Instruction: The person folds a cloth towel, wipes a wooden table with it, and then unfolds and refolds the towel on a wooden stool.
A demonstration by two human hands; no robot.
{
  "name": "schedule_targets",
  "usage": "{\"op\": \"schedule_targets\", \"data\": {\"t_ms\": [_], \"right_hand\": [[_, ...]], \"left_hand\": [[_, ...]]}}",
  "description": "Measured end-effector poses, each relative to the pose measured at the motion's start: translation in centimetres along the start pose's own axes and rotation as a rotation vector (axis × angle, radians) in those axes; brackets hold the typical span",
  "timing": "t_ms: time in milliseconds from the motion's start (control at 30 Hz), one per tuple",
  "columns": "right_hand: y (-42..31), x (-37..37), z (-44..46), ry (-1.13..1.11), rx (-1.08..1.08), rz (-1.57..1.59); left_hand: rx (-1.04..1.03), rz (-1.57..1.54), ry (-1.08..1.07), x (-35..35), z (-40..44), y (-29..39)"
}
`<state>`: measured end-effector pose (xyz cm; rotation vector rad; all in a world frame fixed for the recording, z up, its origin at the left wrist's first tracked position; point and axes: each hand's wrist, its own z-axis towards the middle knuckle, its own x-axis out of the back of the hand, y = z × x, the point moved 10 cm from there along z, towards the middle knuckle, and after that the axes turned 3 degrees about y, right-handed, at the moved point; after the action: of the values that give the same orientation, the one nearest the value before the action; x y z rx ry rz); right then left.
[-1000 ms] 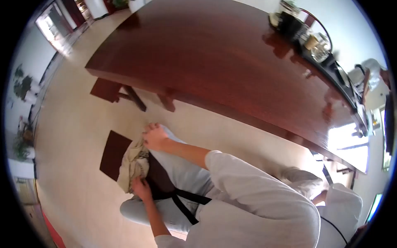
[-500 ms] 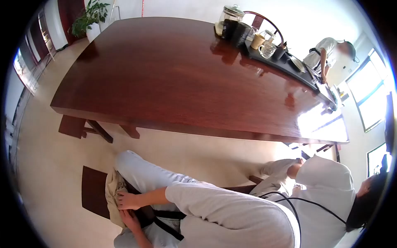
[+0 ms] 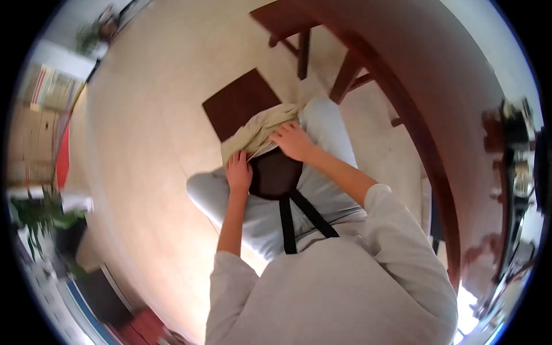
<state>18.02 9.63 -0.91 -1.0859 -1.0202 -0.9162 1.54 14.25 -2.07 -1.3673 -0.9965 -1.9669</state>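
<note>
A crumpled piece of beige cloth (image 3: pixel 261 130) lies between my legs over the dark wooden bench (image 3: pixel 276 175). Its kind is hard to make out; the near edge runs between my two hands. My left hand (image 3: pixel 238 172) has its fingers curled over the left end of that edge, thumb close beside them. On the right, my right hand (image 3: pixel 293 142) grips the cloth with bent fingers near its far right part. Two black straps (image 3: pixel 288 224) hang from my waist toward the bench.
The bench's far end (image 3: pixel 241 103) sticks out beyond the cloth. To the right stands a big reddish-brown table (image 3: pixel 425 132), with another bench (image 3: pixel 287 20) at its upper end. Potted plants (image 3: pixel 37 221) stand at the left. Several dark items line the table's far side.
My view has swung down from the tabletop to my lap. My hands, close together before, are now further apart along the cloth. The other people are out of view.
</note>
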Motion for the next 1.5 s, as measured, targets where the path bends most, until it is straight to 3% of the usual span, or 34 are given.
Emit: {"op": "schedule_targets", "data": {"t_ms": [100, 200, 267, 367, 467, 567, 633, 700, 733, 767, 800, 833, 933, 967, 1100, 1167, 1233, 1267, 1333, 1400, 1500], "right_hand": [[-0.9, 0.7, -1.7, 0.092, 0.150, -0.053], [-0.8, 1.5, -0.8, 0.153, 0.137, -0.097], [0.4, 2.9, 0.1, 0.230, 0.011, 0.023], [0.9, 4.2, 0.7, 0.226, -0.004, 0.025], [1.5, 4.3, 0.8, 0.175, 0.037, -0.042], [2.3, 5.5, 2.7, 0.245, 0.111, -0.122], [3.9, 6.4, 7.1, 0.150, 0.090, -0.197], [4.7, 11.8, 11.7, 0.184, 0.007, -0.210], [4.6, 15.1, 13.9, 0.233, 0.001, -0.273], [4.3, 18.4, 15.9, 0.284, -0.006, -0.337], [3.1, 22.4, 16.8, 0.470, 0.087, -0.329], [2.1, 25.7, 17.0, 0.654, 0.180, -0.319], [2.1, 30.0, 19.2, 0.578, 0.040, -0.280], [-2.8, 35.3, 14.2, 1.012, 0.299, -0.121], [-1.2, 31.8, 12.8, 0.784, 0.220, -0.138], [-1.5, 27.7, 10.9, 0.586, 0.237, -0.193], [-1.0, 21.7, 8.2, 0.498, 0.258, -0.255], [-0.2, 17.6, 7.1, 0.281, 0.189, -0.205], [2.7, 6.2, 4.7, -0.038, 0.070, -0.331], [2.0, 0.6, 0.6, -0.097, 0.153, -0.191], [2.1, -1.1, -1.1, -0.077, 0.097, -0.059]], "left_hand": [[0.068, 0.007, -0.019, -0.2, -0.5, -0.8], [0.134, -0.076, -0.007, 1.5, -0.1, -2.0], [0.219, -0.288, -0.035, 2.3, -0.3, -3.0], [0.181, -0.315, 0.025, 3.9, -0.7, -2.7], [0.246, -0.295, -0.101, 3.7, -0.8, -4.5], [0.275, -0.344, -0.065, 4.9, 1.8, -7.2], [0.169, -0.271, -0.018, 7.4, 6.5, -7.7], [0.019, -0.302, 0.159, 11.7, 12.0, -8.8], [0.089, -0.267, 0.174, 15.6, 14.3, -7.9], [-0.043, -0.253, 0.266, 18.4, 17.1, -8.3], [-0.108, -0.267, 0.456, 22.5, 18.3, -7.6], [-0.121, -0.292, 0.424, 25.8, 19.7, -6.6], [-0.214, -0.356, 0.503, 31.6, 20.4, -4.8], [-0.198, -0.340, 0.541, 33.2, 19.5, -3.7], [-0.183, -0.190, 0.538, 33.0, 14.4, -2.0], [-0.273, -0.170, 0.481, 28.6, 11.2, -2.1], [-0.229, -0.111, 0.316, 21.9, 8.0, -2.5], [-0.230, -0.062, 0.211, 17.4, 6.2, -2.9], [-0.145, 0.032, -0.125, 9.2, 2.7, -3.3], [-0.142, 0.185, -0.455, 1.2, -1.5, -4.2], [-0.224, 0.027, -0.299, 3.7, -0.9, -2.7]]}}
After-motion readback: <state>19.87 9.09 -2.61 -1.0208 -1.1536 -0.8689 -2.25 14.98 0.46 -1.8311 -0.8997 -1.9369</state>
